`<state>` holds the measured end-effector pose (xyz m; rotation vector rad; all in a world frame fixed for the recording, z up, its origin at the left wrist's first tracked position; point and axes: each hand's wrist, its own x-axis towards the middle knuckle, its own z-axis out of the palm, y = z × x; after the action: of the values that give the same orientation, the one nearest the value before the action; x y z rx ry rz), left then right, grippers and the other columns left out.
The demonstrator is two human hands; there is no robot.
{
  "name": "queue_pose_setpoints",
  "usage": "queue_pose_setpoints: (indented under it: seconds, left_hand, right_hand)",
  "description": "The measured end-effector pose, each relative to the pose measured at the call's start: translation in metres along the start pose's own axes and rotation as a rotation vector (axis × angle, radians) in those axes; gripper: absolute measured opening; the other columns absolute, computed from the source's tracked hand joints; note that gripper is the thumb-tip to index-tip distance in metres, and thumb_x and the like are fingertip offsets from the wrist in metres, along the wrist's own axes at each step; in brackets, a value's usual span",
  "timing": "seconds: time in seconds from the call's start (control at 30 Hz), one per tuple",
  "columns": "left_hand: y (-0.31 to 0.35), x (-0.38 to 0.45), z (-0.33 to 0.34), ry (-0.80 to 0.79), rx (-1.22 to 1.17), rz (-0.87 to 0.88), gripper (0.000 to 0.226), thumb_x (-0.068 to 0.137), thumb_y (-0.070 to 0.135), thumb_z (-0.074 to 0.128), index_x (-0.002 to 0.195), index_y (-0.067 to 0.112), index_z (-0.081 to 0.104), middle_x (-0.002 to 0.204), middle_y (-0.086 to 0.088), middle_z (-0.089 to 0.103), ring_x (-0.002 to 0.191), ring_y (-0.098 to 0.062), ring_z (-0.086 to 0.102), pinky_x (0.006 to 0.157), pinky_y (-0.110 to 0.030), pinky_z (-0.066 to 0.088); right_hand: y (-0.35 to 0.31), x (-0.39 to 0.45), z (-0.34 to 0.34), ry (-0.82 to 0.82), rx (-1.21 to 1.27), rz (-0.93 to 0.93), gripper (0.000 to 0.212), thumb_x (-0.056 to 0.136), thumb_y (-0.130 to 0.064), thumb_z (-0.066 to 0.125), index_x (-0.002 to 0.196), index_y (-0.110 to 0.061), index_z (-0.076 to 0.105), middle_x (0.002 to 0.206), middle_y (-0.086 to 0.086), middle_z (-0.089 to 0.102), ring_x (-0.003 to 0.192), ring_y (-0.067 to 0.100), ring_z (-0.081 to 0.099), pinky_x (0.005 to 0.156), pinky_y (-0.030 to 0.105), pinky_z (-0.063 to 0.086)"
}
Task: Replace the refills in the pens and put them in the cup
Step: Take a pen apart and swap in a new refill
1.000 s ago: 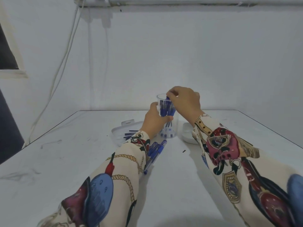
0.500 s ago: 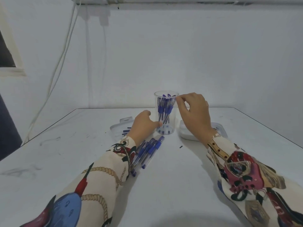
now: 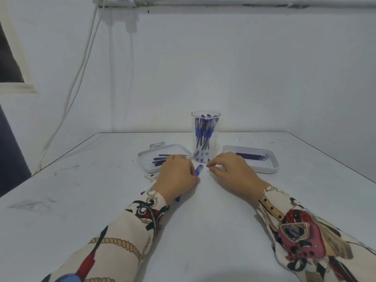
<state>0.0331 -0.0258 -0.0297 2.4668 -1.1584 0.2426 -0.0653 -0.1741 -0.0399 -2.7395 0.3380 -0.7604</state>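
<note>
- The loose pens lie on the table just in front of the cup, almost wholly under the left hand; only a blue end shows past the thumb side and another tip at the wrist.
- Their long axis runs from near the left wrist up and rightward toward the cup's base, so they seem to point at the cup.
- The left hand is the nearer one: it rests palm-down on top of them, fingers curved over the bundle. Whether it grips a pen or only covers them I cannot tell.
- The right hand sits just right of the exposed pen end, apart from it, fingers loosely curled, holding nothing visible.
- The cup stands upright between two white trays, already holding several blue pens.
- The left tray holds thin dark refills, partly hidden by the left hand; the right tray holds more beyond the right hand.
- How many pens are left is hidden.
</note>
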Motion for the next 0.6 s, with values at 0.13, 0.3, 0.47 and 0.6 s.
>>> queue_pose_setpoints:
  seconds: [0.13,0.3,0.47,0.6]
  left_hand:
    - [0.0001,0.0025,0.0050,0.026,0.095,0.025,0.029,0.079,0.048,0.065,0.093,0.023,0.070,0.116,0.001,0.056,0.116,-0.023,0.040,0.098,-0.035,0.036]
    - [0.0003,0.0031,0.0096,0.055,0.178,0.012,0.039,0.080,0.050,0.061,0.098,0.017,0.069,0.115,-0.002,0.056,0.116,-0.024,0.039,0.098,-0.037,0.036]
    - [0.0031,0.0006,0.0105,0.110,0.194,0.024,0.029,0.086,0.039,0.056,0.094,0.014,0.068,0.114,-0.003,0.057,0.117,-0.023,0.038,0.097,-0.036,0.035]
    - [0.0080,-0.0005,0.0087,0.091,0.192,0.036,0.033,0.088,0.040,0.054,0.098,0.013,0.069,0.120,-0.003,0.056,0.123,-0.024,0.035,0.101,-0.038,0.031]
  right_hand:
    - [0.0041,-0.0026,-0.0045,-0.010,-0.006,0.033,0.022,0.092,-0.029,0.052,0.103,-0.029,0.072,0.107,-0.012,0.066,0.103,0.008,0.049,0.095,0.031,0.037]
    - [0.0067,-0.0026,-0.0075,-0.039,-0.014,0.044,0.023,0.094,-0.029,0.051,0.105,-0.027,0.071,0.109,-0.010,0.066,0.106,0.011,0.050,0.097,0.036,0.039]
    - [0.0070,-0.0011,-0.0055,-0.047,-0.022,0.053,0.023,0.094,-0.031,0.051,0.106,-0.028,0.071,0.108,-0.011,0.067,0.104,0.009,0.050,0.097,0.034,0.040]
    - [0.0085,-0.0005,-0.0057,-0.056,-0.026,0.053,0.025,0.093,-0.030,0.053,0.112,-0.029,0.068,0.114,-0.010,0.066,0.112,0.012,0.051,0.101,0.036,0.039]
